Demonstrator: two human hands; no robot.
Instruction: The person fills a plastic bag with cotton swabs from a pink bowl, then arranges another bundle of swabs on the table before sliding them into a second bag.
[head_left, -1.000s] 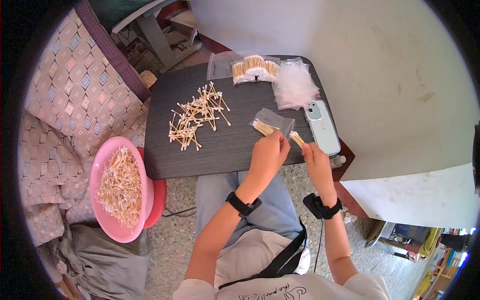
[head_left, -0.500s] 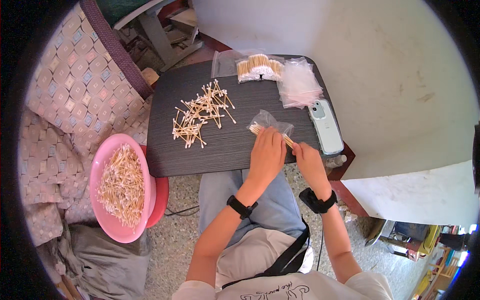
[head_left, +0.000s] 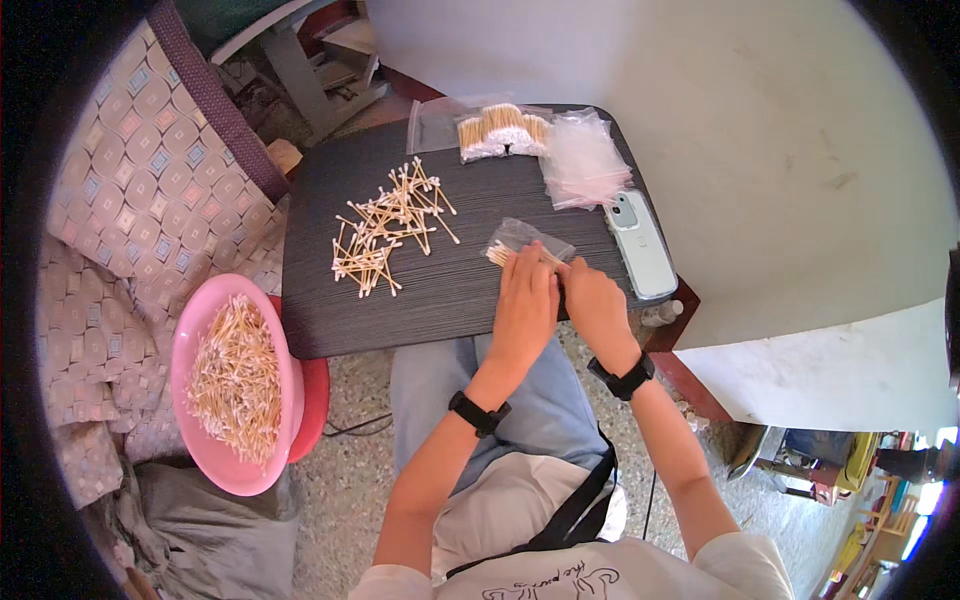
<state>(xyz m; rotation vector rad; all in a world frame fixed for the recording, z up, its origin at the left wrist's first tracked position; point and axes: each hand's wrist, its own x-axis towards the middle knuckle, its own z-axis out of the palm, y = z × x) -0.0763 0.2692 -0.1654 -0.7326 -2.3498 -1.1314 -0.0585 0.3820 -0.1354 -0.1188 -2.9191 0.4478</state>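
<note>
A small clear plastic bag [head_left: 520,234] lies near the front of the dark table, with a few cotton swabs [head_left: 499,254] showing in it. My left hand [head_left: 525,298] covers much of the bag, its fingers together and pressing it down. At the bag's right end, the curled fingers of my right hand [head_left: 594,300] grip it close to my left fingertips. Both hands hide what lies under them. To the left is a loose, criss-crossed pile of cotton swabs [head_left: 395,220].
Filled swab bags [head_left: 503,128] sit at the table's back edge, beside a stack of clear bags [head_left: 588,165]. A white phone [head_left: 642,245] lies along the right edge. At left, a pink basin [head_left: 183,385] full of swabs stands by patterned fabric [head_left: 130,130]. A wall [head_left: 770,200] rises at right.
My right hand has moved left and inward against my left hand. The swab ends that stuck out at the right no longer show. The whole view has shifted slightly.
</note>
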